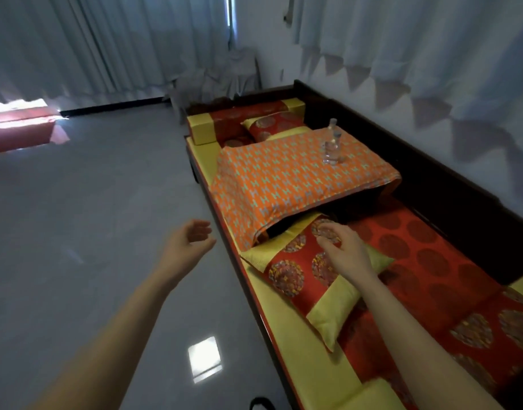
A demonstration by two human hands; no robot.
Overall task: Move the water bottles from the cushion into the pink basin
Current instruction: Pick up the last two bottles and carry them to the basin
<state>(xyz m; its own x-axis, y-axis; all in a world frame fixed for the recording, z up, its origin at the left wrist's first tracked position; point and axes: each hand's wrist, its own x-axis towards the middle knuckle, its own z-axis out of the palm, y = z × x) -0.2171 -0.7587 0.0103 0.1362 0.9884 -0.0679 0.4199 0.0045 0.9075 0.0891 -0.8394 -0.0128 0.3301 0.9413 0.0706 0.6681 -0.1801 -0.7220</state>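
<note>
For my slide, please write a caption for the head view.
Both empty hands, left and right, reach toward clear bottles on an orange cloth.

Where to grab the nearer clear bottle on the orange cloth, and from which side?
Probably around the mid-body of the nearer bottle, coming in from the near, open side. It stands upright, with a second bottle right behind it. Right hand is empty and on that side.
</note>
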